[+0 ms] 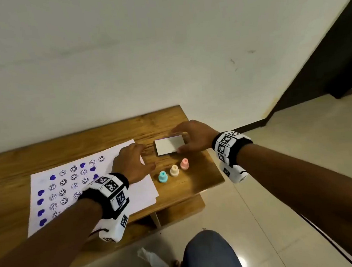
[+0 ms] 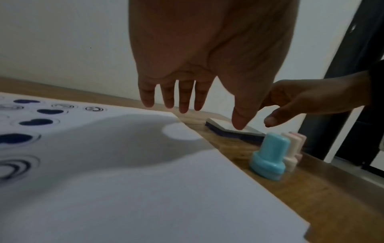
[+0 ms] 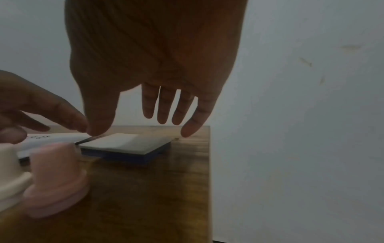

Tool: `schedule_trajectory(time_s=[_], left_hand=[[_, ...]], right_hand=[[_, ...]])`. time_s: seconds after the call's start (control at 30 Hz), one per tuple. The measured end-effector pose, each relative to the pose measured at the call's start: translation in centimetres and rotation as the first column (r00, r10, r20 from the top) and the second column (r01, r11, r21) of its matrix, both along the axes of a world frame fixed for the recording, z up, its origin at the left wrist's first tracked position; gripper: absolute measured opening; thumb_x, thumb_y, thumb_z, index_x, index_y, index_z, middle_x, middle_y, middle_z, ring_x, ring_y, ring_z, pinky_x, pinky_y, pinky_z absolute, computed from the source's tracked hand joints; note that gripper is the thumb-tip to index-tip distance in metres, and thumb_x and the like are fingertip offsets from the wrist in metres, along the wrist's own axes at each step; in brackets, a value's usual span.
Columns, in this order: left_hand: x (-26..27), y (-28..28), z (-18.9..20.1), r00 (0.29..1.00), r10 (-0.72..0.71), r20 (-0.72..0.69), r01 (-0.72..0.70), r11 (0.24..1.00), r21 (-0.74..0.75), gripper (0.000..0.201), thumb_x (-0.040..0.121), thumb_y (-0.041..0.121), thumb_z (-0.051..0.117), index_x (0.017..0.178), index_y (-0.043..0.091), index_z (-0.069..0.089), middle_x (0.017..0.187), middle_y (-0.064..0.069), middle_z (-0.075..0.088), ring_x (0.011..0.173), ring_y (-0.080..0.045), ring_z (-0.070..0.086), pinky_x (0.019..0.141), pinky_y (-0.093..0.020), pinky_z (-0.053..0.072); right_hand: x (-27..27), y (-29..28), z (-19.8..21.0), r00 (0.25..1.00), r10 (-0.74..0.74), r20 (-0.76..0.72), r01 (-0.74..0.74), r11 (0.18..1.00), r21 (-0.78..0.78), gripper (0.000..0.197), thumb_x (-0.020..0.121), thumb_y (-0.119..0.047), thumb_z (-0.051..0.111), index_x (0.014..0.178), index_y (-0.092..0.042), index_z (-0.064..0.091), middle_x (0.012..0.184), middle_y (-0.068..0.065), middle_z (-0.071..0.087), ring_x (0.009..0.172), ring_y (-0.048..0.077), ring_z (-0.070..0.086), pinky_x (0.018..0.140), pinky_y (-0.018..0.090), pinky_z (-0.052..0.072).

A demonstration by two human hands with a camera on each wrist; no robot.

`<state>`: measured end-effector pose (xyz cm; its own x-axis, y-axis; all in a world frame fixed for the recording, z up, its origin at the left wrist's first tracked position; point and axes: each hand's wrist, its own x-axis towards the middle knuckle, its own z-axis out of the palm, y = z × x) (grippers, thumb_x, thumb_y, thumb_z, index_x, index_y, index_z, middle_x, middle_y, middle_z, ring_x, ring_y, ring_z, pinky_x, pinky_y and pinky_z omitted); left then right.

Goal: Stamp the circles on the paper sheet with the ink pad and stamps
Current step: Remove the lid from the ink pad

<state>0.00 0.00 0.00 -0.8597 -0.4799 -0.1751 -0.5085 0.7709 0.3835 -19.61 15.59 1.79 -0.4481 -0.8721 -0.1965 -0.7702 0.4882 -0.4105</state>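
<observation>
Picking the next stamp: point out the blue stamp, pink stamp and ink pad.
blue stamp point(image 1: 163, 176), head view, on its handle top.
pink stamp point(image 1: 184, 164), head view, on its handle.
ink pad point(image 1: 169, 144), head view, on its closed grey lid.

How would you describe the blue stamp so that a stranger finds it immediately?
On the wooden table, right of the paper sheet, three small stamps stand in a diagonal row. The blue stamp is the one nearest the sheet; its neighbours are cream and pink.

Grainy wooden table point(image 1: 99, 137), matt paper sheet point(image 1: 141, 190), smooth plastic stamps point(image 1: 174, 170).
</observation>
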Motion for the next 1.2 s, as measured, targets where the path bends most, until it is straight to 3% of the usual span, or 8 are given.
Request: schedule_trajectory(time_s=[0.1,0.2,0.3,0.47,0.77,0.9,1.07,1.2], left_hand=[[-0.5,-0.4,-0.8,0.997,0.024,0.072,-0.029,0.998,0.062,0.086,0.069,0.056,0.074,0.14,0.02,0.043,0.145,-0.005,0.042,0.132,-0.028,0.04,0.107,-0.042,0.038],[-0.5,-0.4,-1.3,0.992,-0.029,0.123,0.028,1.0,0.01,0.088,0.067,0.062,0.072,0.14,0.021,0.045,0.144,-0.006,0.04,0.131,-0.029,0.039,0.107,-0.043,0.038],[-0.8,-0.5,-1.3,0.99,-0.045,0.134,0.047,0.999,-0.006,0.088,0.067,0.061,0.072,0.14,0.021,0.045,0.142,-0.006,0.042,0.129,-0.03,0.04,0.107,-0.041,0.038],[-0.6,-0.4,-1.3,0.991,-0.041,0.128,0.042,0.999,-0.003,0.086,0.069,0.06,0.072,0.14,0.021,0.045,0.142,-0.006,0.042,0.13,-0.029,0.039,0.106,-0.043,0.04],[-0.3,-0.4,-1.2,0.99,-0.051,0.128,0.053,0.999,-0.011,0.081,0.072,0.06,0.069,0.139,0.023,0.045,0.145,-0.005,0.039,0.132,-0.029,0.037,0.104,-0.044,0.041],[-0.3,-0.6,-1.5,0.991,-0.049,0.123,0.052,0.998,-0.02,0.08,0.073,0.06,0.069,0.139,0.023,0.044,0.146,-0.003,0.039,0.133,-0.028,0.036,0.104,-0.043,0.041],[-0.6,-0.7,-1.8,0.989,-0.059,0.133,0.062,0.998,-0.024,0.08,0.074,0.058,0.068,0.141,0.022,0.042,0.148,-0.003,0.037,0.135,-0.028,0.035,0.106,-0.042,0.041],[-0.7,-0.7,-2.0,0.991,-0.061,0.122,0.065,0.997,-0.03,0.079,0.075,0.057,0.068,0.14,0.021,0.041,0.148,-0.003,0.037,0.135,-0.028,0.035,0.106,-0.043,0.04]], right_hand=[[-0.6,-0.7,-1.0,0.999,0.048,-0.004,-0.048,0.997,0.067,0.081,0.072,-0.053,0.081,0.141,-0.024,0.051,0.142,0.001,0.056,0.127,0.024,0.049,0.101,0.039,0.046],[-0.7,-1.0,-2.3,0.997,0.075,-0.034,-0.071,0.992,0.102,0.086,0.07,-0.056,0.081,0.143,-0.026,0.048,0.143,0.0,0.053,0.13,0.023,0.044,0.106,0.042,0.043],[-0.8,-0.9,-3.1,0.996,0.075,-0.057,-0.07,0.995,0.075,0.08,0.072,-0.049,0.081,0.142,-0.026,0.05,0.139,0.001,0.055,0.128,0.024,0.045,0.105,0.046,0.043],[-0.9,-0.9,-3.2,0.998,0.053,-0.029,-0.052,0.998,0.037,0.076,0.073,-0.045,0.082,0.14,-0.025,0.053,0.138,0.001,0.056,0.126,0.023,0.047,0.104,0.041,0.042],[-2.8,-1.2,-1.2,0.954,-0.114,0.276,0.142,0.986,-0.084,0.074,0.071,-0.024,0.088,0.137,-0.025,0.056,0.119,-0.005,0.058,0.112,0.016,0.054,0.086,0.025,0.042],[-4.8,-2.8,0.1,0.967,-0.164,0.194,0.195,0.969,-0.152,0.073,0.068,-0.027,0.091,0.134,-0.022,0.06,0.119,-0.001,0.061,0.113,0.02,0.058,0.085,0.026,0.045],[-6.0,-6.0,-0.7,0.991,-0.132,0.035,0.134,0.988,-0.077,0.073,0.067,-0.028,0.09,0.133,-0.016,0.061,0.127,0.004,0.061,0.118,0.023,0.055,0.097,0.032,0.044],[-6.2,-7.5,-2.3,0.993,-0.116,0.012,0.116,0.993,-0.017,0.07,0.066,-0.026,0.089,0.13,-0.017,0.061,0.131,0.002,0.06,0.121,0.023,0.053,0.094,0.026,0.041]])
